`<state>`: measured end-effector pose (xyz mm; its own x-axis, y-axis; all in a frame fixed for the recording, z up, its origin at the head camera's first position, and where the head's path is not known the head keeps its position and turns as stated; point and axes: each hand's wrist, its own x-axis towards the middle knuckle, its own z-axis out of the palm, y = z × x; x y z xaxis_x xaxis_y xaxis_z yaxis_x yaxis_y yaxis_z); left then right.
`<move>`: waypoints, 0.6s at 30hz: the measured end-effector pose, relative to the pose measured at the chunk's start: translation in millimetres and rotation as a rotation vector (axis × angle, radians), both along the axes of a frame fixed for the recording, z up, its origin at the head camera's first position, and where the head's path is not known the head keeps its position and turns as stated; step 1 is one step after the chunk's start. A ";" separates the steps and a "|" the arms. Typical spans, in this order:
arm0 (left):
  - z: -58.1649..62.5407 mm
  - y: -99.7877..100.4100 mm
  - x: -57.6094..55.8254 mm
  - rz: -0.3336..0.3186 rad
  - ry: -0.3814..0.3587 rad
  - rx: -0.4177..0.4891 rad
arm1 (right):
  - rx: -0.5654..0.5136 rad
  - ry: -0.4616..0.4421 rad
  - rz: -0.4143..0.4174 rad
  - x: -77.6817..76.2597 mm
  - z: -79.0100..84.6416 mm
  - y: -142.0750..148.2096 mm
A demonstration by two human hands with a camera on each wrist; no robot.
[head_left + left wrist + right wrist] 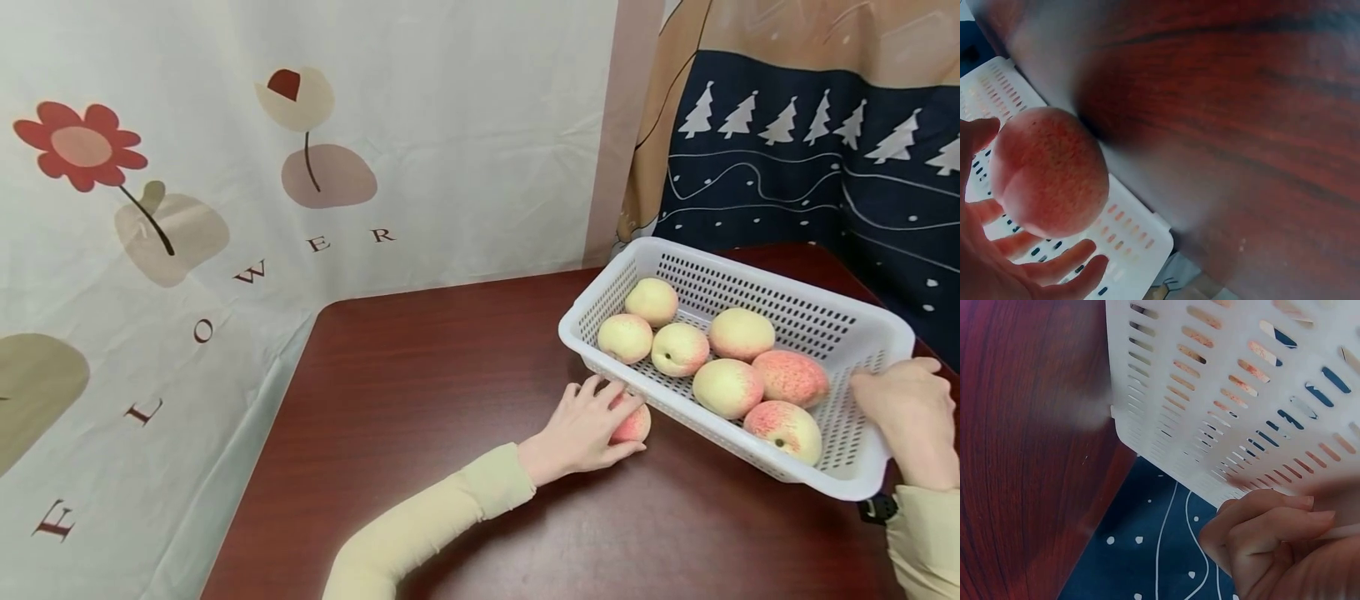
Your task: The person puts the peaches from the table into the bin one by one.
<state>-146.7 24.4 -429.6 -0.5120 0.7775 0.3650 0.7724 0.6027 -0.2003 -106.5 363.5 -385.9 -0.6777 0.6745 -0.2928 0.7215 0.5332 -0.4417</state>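
A white slotted plastic basket [862, 483] stands at the right of the table, with several yellow-and-pink peaches [727, 388] inside. My right hand [909, 417] grips the rim at its right end; curled fingers [1266, 519] show against the slotted wall in the right wrist view. Beside the basket's near long side, my left hand [588, 427] holds a reddish peach [1050, 172]. Thumb and index finger meet its edge, while the other fingers [1060, 265] spread behind it. Whether this peach touches the table cannot be told.
The dark red wooden table [420, 375] extends left and in front of the basket. Behind it hangs a pale curtain [465, 150] with flower prints and letters. A dark blue cloth [787, 183] with white trees hangs at the back right.
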 end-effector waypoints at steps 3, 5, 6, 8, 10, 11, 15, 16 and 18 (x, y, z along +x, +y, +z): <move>-1.8 1.8 0.2 0.017 -0.070 -0.041 | -0.007 0.013 0.003 0.7 -1.0 -0.2; -2.4 4.3 -0.9 0.016 -0.116 -0.044 | -0.005 0.019 0.003 0.8 -1.4 -0.3; -3.0 5.7 -1.7 0.015 -0.138 -0.042 | -0.004 0.019 0.003 0.7 -1.7 -0.2; -4.0 8.2 -3.2 0.008 -0.177 -0.033 | 0.000 0.017 0.002 0.4 -2.1 0.1; -5.1 10.4 -4.2 0.009 -0.218 -0.022 | 0.006 0.015 0.002 -0.1 -2.5 0.5; -5.5 11.1 -4.4 0.009 -0.235 -0.017 | 0.007 0.012 0.001 -0.3 -2.6 0.6; -6.5 12.7 -3.6 0.003 -0.279 0.007 | 0.014 0.007 0.000 -0.3 -2.1 0.3; -6.8 12.9 -3.4 -0.003 -0.284 0.015 | 0.014 0.008 -0.001 -0.1 -1.9 0.0; -7.4 13.2 -3.4 -0.015 -0.282 0.027 | 0.008 0.008 0.001 0.3 -1.5 -0.6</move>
